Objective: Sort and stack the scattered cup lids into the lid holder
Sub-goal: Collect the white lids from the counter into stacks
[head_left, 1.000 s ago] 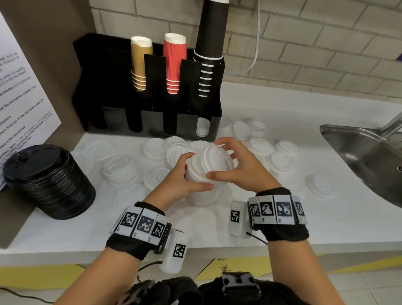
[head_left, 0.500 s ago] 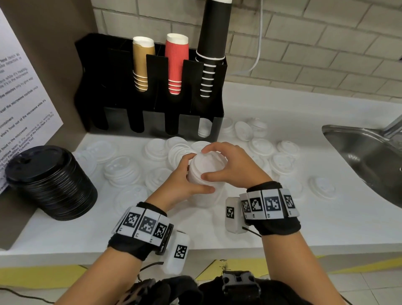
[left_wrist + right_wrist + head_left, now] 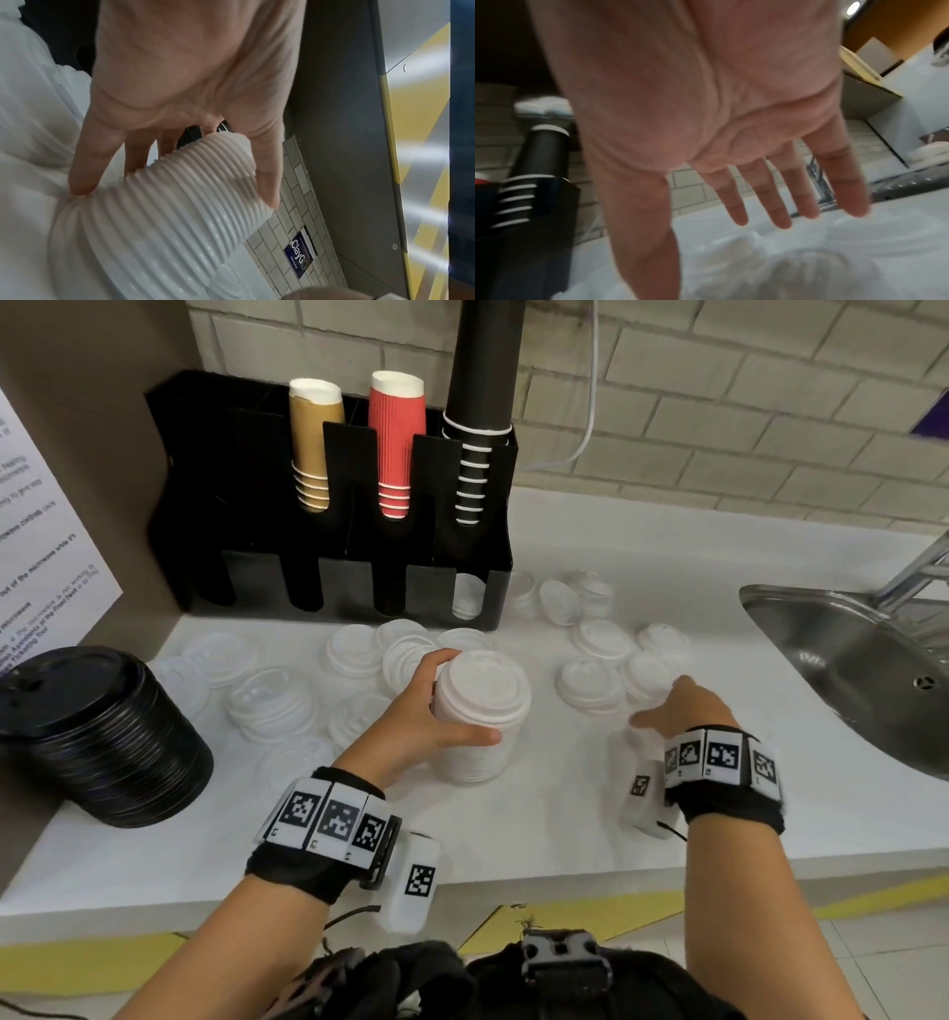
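A tall stack of white lids (image 3: pixel 480 711) (image 3: pixel 159 219) stands on the white counter (image 3: pixel 539 819) in front of me. My left hand (image 3: pixel 436 706) (image 3: pixel 174 162) grips its side, thumb in front and fingers behind. My right hand (image 3: pixel 672 706) (image 3: pixel 770 192) hovers flat with straight fingers, holding nothing, above loose white lids (image 3: pixel 590 685) to the right of the stack. The black holder (image 3: pixel 328 516) stands at the back, with one front slot holding white lids (image 3: pixel 467 598). More white lids (image 3: pixel 272 695) lie scattered left of the stack.
A stack of black lids (image 3: pixel 97 737) sits at the left. The holder carries tan (image 3: pixel 313 444), red (image 3: pixel 395 444) and black cups (image 3: pixel 482 403). A steel sink (image 3: pixel 847 670) lies at the right. A paper notice (image 3: pixel 41 541) hangs on the left wall.
My right hand has let go of the top of the white stack and moved right, over the loose lids. My left hand still holds the stack in place.
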### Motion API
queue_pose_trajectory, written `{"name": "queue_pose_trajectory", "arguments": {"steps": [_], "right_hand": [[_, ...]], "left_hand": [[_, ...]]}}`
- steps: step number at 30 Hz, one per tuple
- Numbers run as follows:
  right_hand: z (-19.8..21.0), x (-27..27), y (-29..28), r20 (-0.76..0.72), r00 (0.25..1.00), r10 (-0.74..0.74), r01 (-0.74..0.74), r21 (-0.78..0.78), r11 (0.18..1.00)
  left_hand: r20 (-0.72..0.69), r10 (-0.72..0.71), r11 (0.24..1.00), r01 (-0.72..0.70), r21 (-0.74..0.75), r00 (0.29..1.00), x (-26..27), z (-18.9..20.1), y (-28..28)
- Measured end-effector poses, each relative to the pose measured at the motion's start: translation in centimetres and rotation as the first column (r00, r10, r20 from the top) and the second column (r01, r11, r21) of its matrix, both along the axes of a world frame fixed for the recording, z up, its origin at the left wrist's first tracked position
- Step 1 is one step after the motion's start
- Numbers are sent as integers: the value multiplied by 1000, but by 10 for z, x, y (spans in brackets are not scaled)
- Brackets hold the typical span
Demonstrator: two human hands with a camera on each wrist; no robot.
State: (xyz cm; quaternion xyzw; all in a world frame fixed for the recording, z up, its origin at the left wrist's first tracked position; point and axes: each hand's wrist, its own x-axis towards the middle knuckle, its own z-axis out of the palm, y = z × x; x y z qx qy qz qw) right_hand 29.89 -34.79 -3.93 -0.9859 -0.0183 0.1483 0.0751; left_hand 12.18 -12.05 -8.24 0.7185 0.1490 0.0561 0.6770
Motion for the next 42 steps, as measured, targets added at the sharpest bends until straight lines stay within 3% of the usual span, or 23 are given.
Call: {"name": "queue_pose_trajectory", "arguments": {"steps": [6,12,14,16,18,20,22,25,34,42], "right_hand": [[-13,0,-7,58,998,16,-15,-18,1000],[0,-9,-9,-51,998,-20,18,-50,999],[7,-14,-7,-138,990,22,-22,6,1000],[13,-22,-2,-137,984,117,-92,174,980],[20,-33,8,-75,966,248,-188,457,870],[26,-46,22,5,933,360,-262,695,670],[28,-58,38,79,910,406,-307,787,535],[25,-72,58,193,887,420,-393,794,464],[13,-85,78,315,867,385,-486,703,519],[12,-91,86,352,821,451,-565,619,546]], "left_hand": [[-16,13,1000,-13,3,1000,0,5,-1],[-2,9,1000,-9,-3,1000,0,7,-1],[-6,0,1000,0,-5,1000,0,7,0],[-8,-5,1000,5,-7,1000,0,6,0],[-11,-9,1000,9,-8,1000,-1,5,1],[-17,-15,1000,15,-8,1000,-1,4,3],[-29,-15,1000,15,-6,999,-1,4,3],[-48,-6,1000,6,-9,999,-1,5,5],[5,-64,998,64,-2,998,1,2,5],[20,-88,996,88,12,996,0,2,9]]}}
